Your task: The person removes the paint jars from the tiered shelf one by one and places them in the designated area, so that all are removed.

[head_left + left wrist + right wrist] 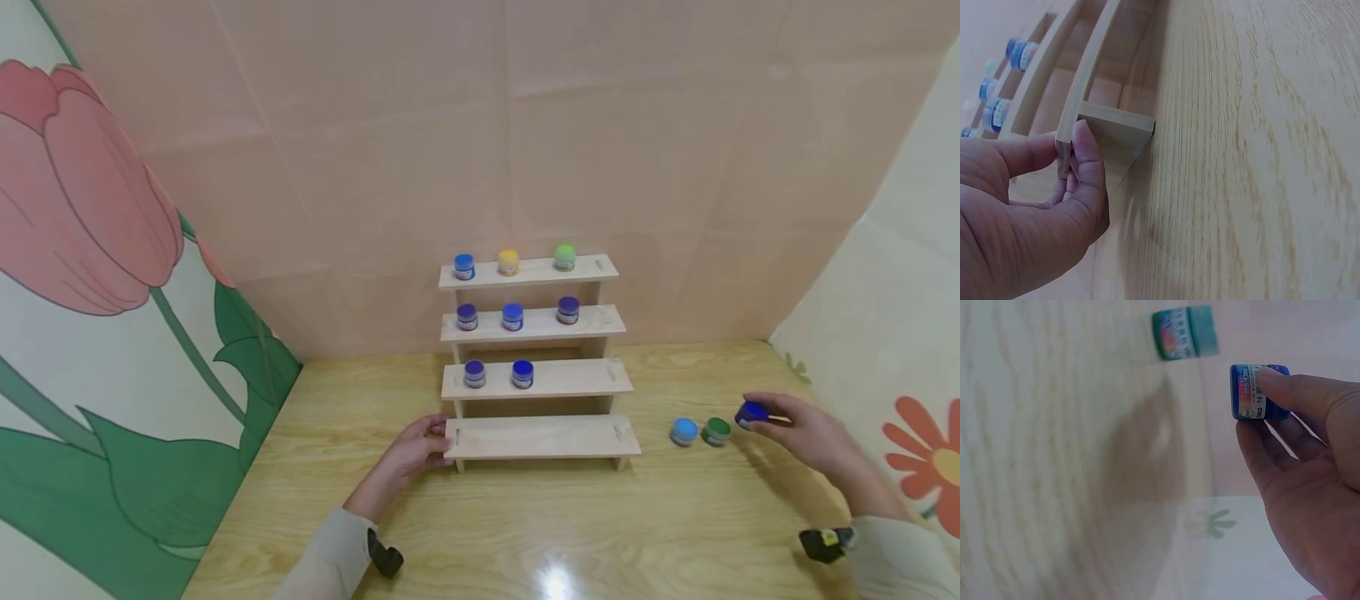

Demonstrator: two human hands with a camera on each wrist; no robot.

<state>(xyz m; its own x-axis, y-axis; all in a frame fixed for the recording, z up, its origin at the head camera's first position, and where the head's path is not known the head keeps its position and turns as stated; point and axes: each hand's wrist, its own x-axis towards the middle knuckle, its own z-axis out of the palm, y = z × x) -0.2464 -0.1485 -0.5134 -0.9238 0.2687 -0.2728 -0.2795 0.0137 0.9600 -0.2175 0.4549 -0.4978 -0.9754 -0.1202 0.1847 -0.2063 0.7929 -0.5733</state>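
A stepped wooden display rack (543, 437) stands mid-table, and small paint jars sit on its upper three tiers. My left hand (415, 450) grips the left end of the lowest tier; in the left wrist view, thumb and fingers (1088, 156) pinch the board's edge. To the right of the rack, my right hand (806, 433) holds a dark blue paint jar (1250, 392) between thumb and fingers, raised off the table. Near it on the tabletop stand a light blue jar (684, 432) and a dark green jar (716, 432). The lowest tier bears no jar.
On the top tier are a blue jar (464, 267), a yellow jar (508, 262) and a light green jar (565, 257). Blue and purple jars fill spots on the two tiers below. A pink cloth backdrop (375, 208) hangs behind the wooden table (360, 383).
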